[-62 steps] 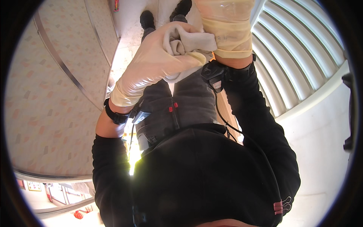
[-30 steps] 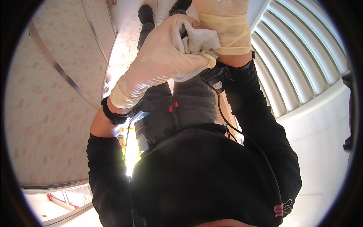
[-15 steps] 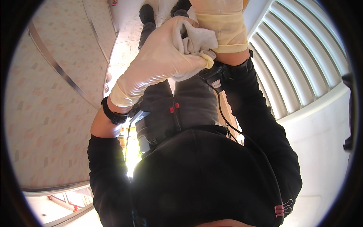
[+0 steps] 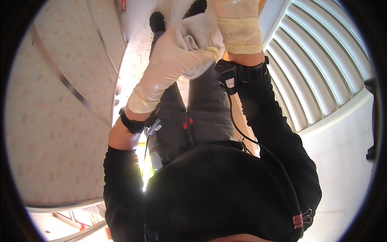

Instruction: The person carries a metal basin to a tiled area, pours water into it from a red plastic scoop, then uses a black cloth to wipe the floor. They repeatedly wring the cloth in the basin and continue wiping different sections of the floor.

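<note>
Your left hand [image 4: 167,56] grasps the crumpled grey-white cloth [image 4: 198,32] just left of your right hand [image 4: 237,10], whose cut-off fingers I cannot tell.

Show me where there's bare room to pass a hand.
Pale floor shows between the cream patterned panel and left black shoe. A narrow gap parts the crumpled off-white cloth from the right hand in translucent cream glove; depth is unclear. Crowded: the gloved left hand grips the cloth over dark grey trousers, near the black strapped device.
</note>
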A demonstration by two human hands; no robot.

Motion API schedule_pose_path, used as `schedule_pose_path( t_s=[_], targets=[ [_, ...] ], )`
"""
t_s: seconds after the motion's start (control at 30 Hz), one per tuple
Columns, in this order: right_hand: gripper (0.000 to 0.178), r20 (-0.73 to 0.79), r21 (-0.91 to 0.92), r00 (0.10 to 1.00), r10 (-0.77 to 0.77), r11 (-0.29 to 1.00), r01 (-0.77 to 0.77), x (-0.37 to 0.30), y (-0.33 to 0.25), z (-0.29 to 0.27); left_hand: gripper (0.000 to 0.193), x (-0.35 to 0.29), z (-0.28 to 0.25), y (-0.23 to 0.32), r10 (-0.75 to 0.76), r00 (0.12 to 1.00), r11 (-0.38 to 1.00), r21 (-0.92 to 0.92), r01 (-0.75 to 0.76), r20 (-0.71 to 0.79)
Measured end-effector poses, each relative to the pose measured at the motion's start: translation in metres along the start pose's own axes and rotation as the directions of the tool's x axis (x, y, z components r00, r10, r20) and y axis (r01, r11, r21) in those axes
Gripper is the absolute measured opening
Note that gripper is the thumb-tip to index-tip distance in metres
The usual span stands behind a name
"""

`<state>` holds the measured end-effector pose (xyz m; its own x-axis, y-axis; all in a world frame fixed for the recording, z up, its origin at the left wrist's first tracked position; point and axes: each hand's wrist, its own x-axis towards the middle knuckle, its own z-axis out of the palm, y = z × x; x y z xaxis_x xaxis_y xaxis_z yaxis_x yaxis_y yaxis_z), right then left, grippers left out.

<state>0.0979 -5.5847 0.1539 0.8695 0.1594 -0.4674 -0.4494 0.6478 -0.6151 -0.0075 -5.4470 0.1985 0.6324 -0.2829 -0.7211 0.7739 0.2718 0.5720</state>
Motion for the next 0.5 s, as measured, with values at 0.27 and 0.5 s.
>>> schedule_pose_path(
  t_s=[0.27,0.5],
  targets=[
    [0.034,-0.227,-0.451,0.954,-0.194,0.889,0.073,-0.014,0.006,-0.085,0.043,0.026,-0.043,-0.032,0.002,0.991,0.996,-0.083,-0.013,-0.136],
    [0.024,-0.688,-0.195,0.724,0.055,0.947,-0.256,-0.046,0.027,-0.165,0.034,0.048,-0.113,-0.096,0.091,0.924,0.980,-0.132,-0.149,-0.372]
  ],
)
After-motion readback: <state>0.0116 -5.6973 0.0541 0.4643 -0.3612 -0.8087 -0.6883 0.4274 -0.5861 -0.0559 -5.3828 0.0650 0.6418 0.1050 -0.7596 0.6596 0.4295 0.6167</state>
